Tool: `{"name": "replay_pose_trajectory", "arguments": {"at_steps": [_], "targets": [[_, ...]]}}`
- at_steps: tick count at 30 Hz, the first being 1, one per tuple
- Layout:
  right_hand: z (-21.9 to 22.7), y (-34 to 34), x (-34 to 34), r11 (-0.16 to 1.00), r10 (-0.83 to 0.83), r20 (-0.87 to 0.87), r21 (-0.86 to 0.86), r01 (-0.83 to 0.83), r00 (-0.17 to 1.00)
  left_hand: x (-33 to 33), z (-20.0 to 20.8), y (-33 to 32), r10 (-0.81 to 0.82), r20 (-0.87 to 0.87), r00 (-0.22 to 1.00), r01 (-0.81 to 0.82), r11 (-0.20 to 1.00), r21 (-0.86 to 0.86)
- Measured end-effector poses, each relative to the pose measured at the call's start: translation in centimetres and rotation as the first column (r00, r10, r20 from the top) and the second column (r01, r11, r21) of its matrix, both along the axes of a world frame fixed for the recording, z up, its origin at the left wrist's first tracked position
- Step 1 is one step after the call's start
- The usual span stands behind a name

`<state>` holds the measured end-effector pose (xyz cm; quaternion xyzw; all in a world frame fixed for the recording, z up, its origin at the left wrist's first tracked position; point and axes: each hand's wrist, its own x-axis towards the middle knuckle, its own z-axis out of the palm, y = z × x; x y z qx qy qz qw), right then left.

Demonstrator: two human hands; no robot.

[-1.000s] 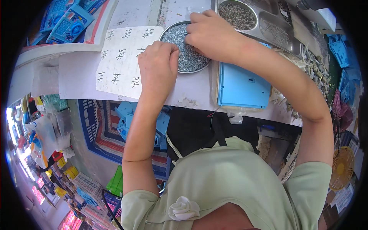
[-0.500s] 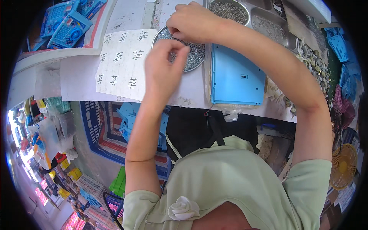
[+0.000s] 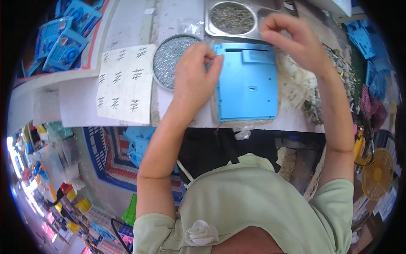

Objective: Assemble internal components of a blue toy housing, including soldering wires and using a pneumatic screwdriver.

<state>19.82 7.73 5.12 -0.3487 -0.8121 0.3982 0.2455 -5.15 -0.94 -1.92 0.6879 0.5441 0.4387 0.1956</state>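
Note:
A light-blue plastic case [image 3: 245, 101] lies flat on the worktable, with a long slot and a raised rectangular block at its far end. At its far left corner is my left hand [image 3: 194, 72], thumb and fingers pinched together; whatever they hold is too small to see. My right hand [image 3: 294, 40] hovers beyond the case's far right corner, by the steel tray, its fingers curled in toward the thumb. Its fingertips show nothing I can name. Left of the case stands a round metal dish [image 3: 153, 63] full of small silvery metal parts [image 3: 169, 59], partly behind my left hand.
A divided steel tray [image 3: 208, 29] holds a round bowl of small dark metal pieces [image 3: 232, 19]. A paper sheet with handwriting [image 3: 122, 89] lies at left, near blue packaged toys [image 3: 67, 48]. Loose scraps [image 3: 315, 99] lie at right; a blue basket [image 3: 95, 148] stands below the table.
My right hand has left the round dish and swung right, past the case's far end. My left hand has moved from the dish to the case's left edge. The view has shifted slightly.

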Motion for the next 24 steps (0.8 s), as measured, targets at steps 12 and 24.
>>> {"name": "replay_pose_trajectory", "arguments": {"at_steps": [12, 24], "targets": [[-0.1, -5.0, 3.5, 0.981, -0.061, -0.041, 0.183, 0.067, 0.997, 1.2, 4.1, -1.3, -0.023, 0.177, 0.984, 0.073, 0.956, -0.283], [0.5, -8.8, 0.8, 0.929, 0.096, -0.042, 0.363, -0.074, 0.994, 2.9, 5.2, -3.8, -0.088, 0.755, 0.650, 0.661, 0.556, -0.504]]}}
